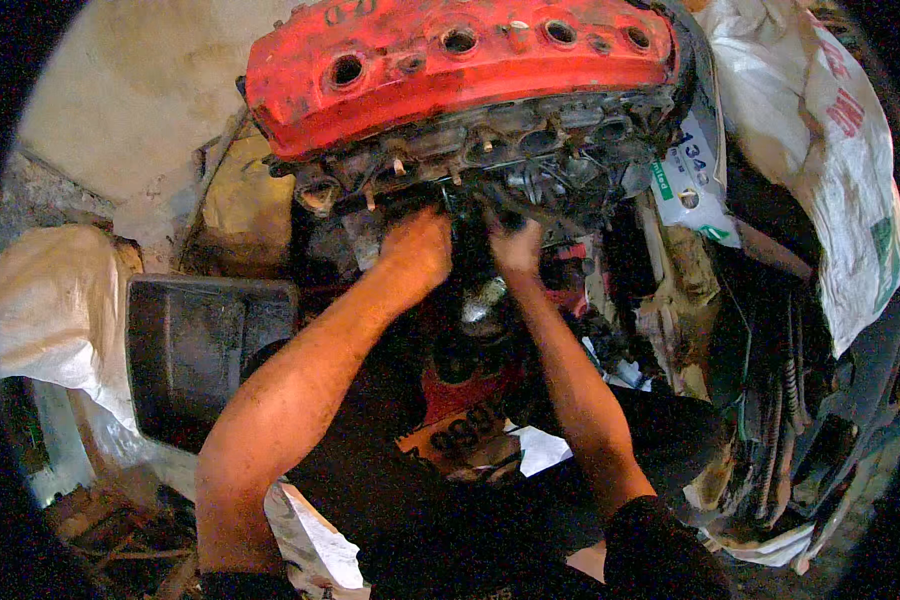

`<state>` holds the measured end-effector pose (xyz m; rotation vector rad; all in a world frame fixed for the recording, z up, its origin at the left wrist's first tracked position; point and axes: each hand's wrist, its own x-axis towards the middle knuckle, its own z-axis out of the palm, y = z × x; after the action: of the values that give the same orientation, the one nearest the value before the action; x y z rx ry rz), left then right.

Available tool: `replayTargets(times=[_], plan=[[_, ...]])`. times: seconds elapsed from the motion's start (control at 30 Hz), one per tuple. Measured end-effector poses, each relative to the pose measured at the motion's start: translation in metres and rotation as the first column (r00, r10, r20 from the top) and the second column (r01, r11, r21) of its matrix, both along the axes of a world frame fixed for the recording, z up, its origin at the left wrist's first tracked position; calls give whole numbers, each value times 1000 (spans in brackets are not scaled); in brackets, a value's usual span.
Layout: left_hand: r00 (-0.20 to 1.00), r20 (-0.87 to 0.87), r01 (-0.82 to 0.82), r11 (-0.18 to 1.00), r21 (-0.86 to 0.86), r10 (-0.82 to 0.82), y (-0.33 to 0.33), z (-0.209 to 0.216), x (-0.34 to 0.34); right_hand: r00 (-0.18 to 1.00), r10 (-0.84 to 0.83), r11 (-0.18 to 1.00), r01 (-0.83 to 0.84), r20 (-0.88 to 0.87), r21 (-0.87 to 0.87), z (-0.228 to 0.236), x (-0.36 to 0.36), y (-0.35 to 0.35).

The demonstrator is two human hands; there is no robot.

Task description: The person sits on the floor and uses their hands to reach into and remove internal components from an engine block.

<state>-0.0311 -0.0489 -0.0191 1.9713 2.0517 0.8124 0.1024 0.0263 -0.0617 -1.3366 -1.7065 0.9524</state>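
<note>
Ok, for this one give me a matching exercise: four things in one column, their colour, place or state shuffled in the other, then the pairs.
Things:
1. Cover
2. Bin
3. Printed sack
4. Left hand

Descriptions:
A. Dark, open-topped
B. Beside the right hand
C. Red, with round holes
D. White, at the picture's right

Pairs: 1-C, 2-A, 3-D, 4-B

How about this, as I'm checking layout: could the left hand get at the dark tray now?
Probably yes: the dark tray lies beside the left arm, mostly uncovered, though the left hand is at the red-topped engine.
</note>
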Motion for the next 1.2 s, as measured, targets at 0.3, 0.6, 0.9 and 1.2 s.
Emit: replayTargets(times=[0.3,0.6,0.9,1.2], plan=[[915,-123,161,628,-761,-383,11,4,11,724,-33,986,-90,689,142,20,-11,9],[913,-133,242,776,-582,-385,8,-67,5,844,188,853,-394,503,342,3,7,-3],[962,-174,139,928,-347,-209,21,38,-3,845,411,879,-466,342,96,-13,18,15],[634,-490,469,802,-372,-598,12,-18,-10,909,281,959,-281,308,-45,-38,17,35]])
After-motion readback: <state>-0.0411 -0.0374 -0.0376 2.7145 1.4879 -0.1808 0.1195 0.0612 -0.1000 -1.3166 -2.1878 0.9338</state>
